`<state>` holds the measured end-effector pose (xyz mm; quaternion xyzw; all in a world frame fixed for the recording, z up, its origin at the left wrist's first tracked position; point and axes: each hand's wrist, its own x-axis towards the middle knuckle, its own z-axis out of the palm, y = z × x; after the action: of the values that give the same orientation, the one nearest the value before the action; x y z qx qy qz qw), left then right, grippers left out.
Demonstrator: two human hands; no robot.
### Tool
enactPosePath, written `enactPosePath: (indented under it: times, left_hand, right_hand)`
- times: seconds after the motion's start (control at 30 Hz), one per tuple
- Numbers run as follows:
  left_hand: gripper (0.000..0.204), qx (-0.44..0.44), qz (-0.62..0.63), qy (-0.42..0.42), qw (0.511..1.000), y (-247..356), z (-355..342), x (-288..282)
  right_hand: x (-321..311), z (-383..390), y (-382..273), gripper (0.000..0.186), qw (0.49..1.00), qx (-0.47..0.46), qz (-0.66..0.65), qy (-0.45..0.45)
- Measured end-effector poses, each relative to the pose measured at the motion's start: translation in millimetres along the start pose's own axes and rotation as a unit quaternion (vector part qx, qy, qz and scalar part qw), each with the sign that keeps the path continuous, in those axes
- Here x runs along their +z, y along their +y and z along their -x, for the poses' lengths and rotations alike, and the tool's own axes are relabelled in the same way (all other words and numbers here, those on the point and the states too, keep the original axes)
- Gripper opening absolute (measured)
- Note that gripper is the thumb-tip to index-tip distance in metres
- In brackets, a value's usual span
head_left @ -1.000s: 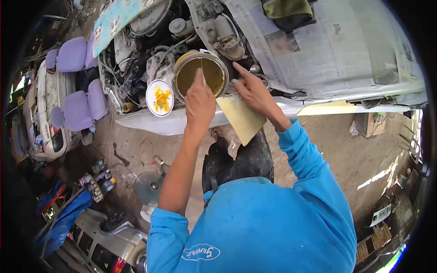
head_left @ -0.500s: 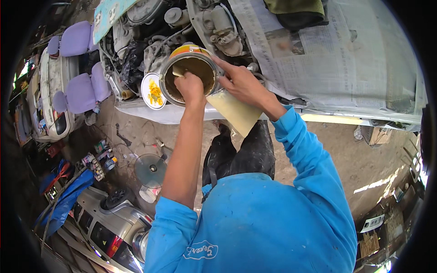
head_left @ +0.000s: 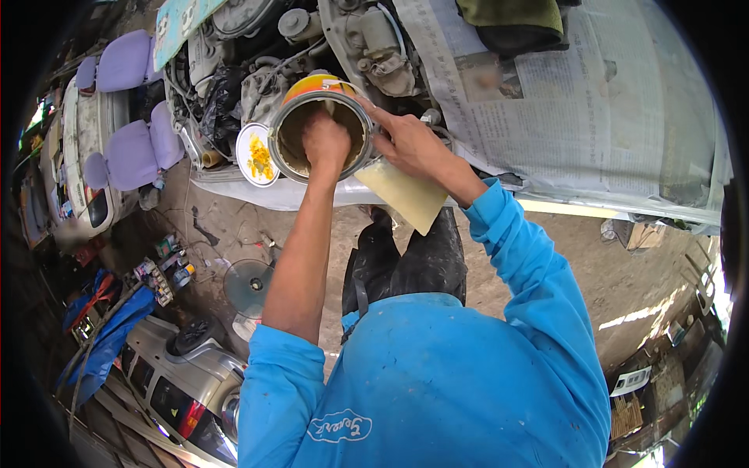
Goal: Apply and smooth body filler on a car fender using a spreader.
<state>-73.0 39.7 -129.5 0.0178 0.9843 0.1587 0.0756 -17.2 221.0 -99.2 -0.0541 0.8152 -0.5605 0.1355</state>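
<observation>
Your left hand [head_left: 326, 146] grips a spreader [head_left: 330, 108] in the cramped, labelled tin [head_left: 308, 85]. Your right hand [head_left: 415, 145] holds tin and card [head_left: 409, 193].

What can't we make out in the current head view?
Head view, all:
Left hand: fingertips hidden inside the can by the hand itself.
Can's inside: partly hidden by that hand.
Right hand: its grip on the yellow sheet, hidden underneath it.
Green-and-black cloth: cut off by top edge.

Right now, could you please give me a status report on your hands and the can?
Left hand inside the tilted can. Right hand at its side, pale yellow sheet in its grip. Yellow-smeared white disc close by, left.
</observation>
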Motion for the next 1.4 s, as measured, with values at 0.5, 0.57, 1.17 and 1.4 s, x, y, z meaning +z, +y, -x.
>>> enactPosePath:
  times: [0.5, 0.57, 1.17, 1.4]
  left_hand:
    - [0.037, 0.02, 0.142, -0.106, 0.984, 42, 83, -143]
    - [0.041, -0.044, 0.258, -0.156, 0.952, 30, 102, -172]
    - [0.038, 0.314, 0.129, 0.06, 0.939, -94, 280, -234]
    - [0.04, 0.269, 0.125, 0.086, 0.951, -175, 350, -248]
  right_hand:
    - [-11, 34, 3, 0.04, 0.979, 0.104, -0.178, 0.004]
    - [-14, 53, 0, 0.034, 0.963, 0.136, -0.229, -0.032]
    - [101, 124, -165, 0.036, 0.723, 0.186, -0.661, -0.067]
    - [193, 150, -208, 0.035, 0.766, 0.211, -0.607, -0.013]
